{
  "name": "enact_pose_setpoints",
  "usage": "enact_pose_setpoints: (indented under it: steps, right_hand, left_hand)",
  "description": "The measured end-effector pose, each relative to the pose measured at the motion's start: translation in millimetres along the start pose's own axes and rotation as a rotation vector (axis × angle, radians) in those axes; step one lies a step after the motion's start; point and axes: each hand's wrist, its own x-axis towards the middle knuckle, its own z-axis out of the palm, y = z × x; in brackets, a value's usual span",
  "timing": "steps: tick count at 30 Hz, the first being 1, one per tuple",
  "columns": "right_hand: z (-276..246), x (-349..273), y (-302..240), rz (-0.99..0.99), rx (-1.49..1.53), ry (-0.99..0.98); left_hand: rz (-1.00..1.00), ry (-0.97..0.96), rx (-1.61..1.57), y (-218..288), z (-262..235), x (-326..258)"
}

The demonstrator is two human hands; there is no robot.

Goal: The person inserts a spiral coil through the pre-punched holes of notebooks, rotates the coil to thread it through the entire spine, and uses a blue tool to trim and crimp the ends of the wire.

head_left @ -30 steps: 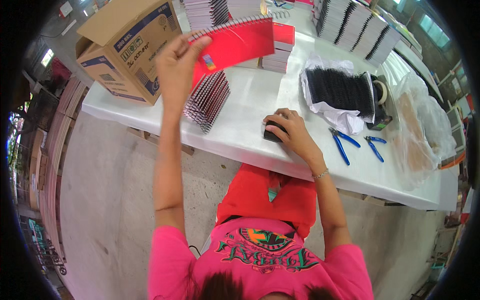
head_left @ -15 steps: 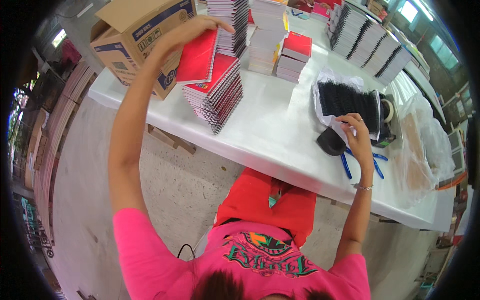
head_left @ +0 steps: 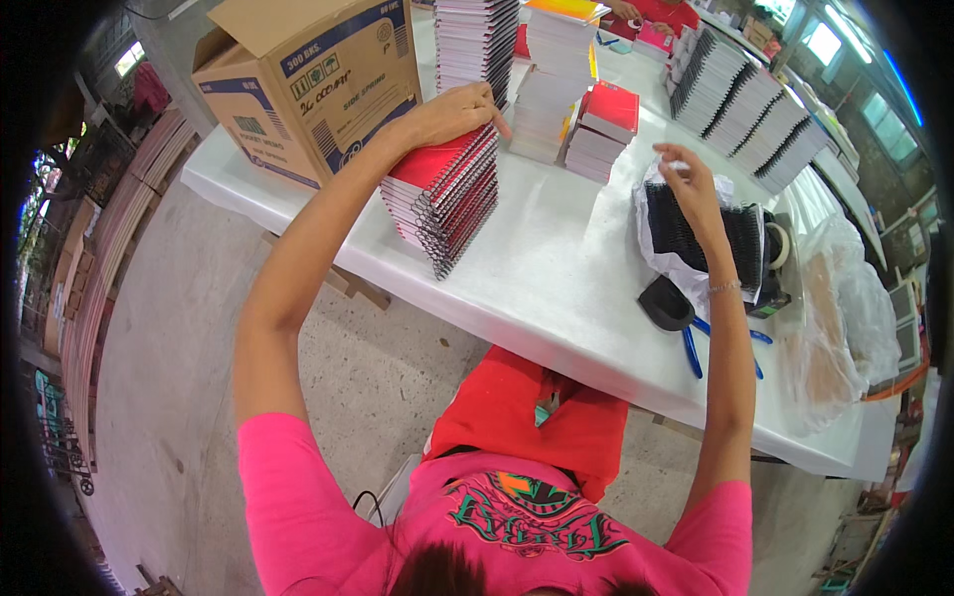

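Observation:
My left hand (head_left: 452, 116) rests on top of a stack of red spiral-bound notebooks (head_left: 444, 204), at the stack's far edge. Its fingers reach over the spiral side of the top notebook and look loosely spread, partly hiding the cover. Over on the right, my right hand (head_left: 693, 194) is raised with the fingers apart and nothing in them. Below it lies a pile of black spiral binding coils (head_left: 676, 233) on white plastic wrap. A black cup-shaped piece (head_left: 666, 304) sits near my right wrist, beside blue-handled pliers (head_left: 692, 353), partly covered by my forearm.
A cardboard box (head_left: 308, 89) stands at the table's left end. Behind my left hand rise tall notebook stacks (head_left: 475, 45) and unbound book blocks (head_left: 602, 129). More bound stacks (head_left: 740, 99) line the far right. Clear plastic bags (head_left: 845, 318) lie at right. Another person's hands (head_left: 628, 12) show at the far end.
The top red notebook, tilted before, now lies in line with its stack, and my left hand has come down onto it. My right hand has moved farther away, up over the coils.

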Motion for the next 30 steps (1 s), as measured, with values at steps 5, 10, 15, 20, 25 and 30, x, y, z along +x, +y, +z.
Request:
enact_pose_setpoints:
  steps: [5,10,15,20,25,30]
  right_hand:
    - [17.8,46.1,17.2,0.126,0.074,0.210]
    - [43.6,79.5,25.1,0.360,0.230,0.264]
    - [59.7,92.3,38.7,0.471,0.338,0.135]
    - [44.9,92.4,59.5,0.457,0.466,0.196]
    - [32.0,56.5,12.8,0.307,0.332,0.201]
    - [10.3,-31.5,-23.3,0.126,0.094,-0.182]
  left_hand:
    - [0.044,0.054,0.035,0.2,7.7,-2.2]
    - [0.024,0.025,0.051,-1.5,10.5,-2.3]
    - [0.021,0.072,0.105,1.1,8.8,-5.9]
    - [0.010,0.294,0.099,46.1,-0.1,-7.7]
    - [0.151,0.503,-0.005,125.7,-4.2,-47.6]
    - [0.178,0.497,-0.156,169.2,55.8,-52.5]
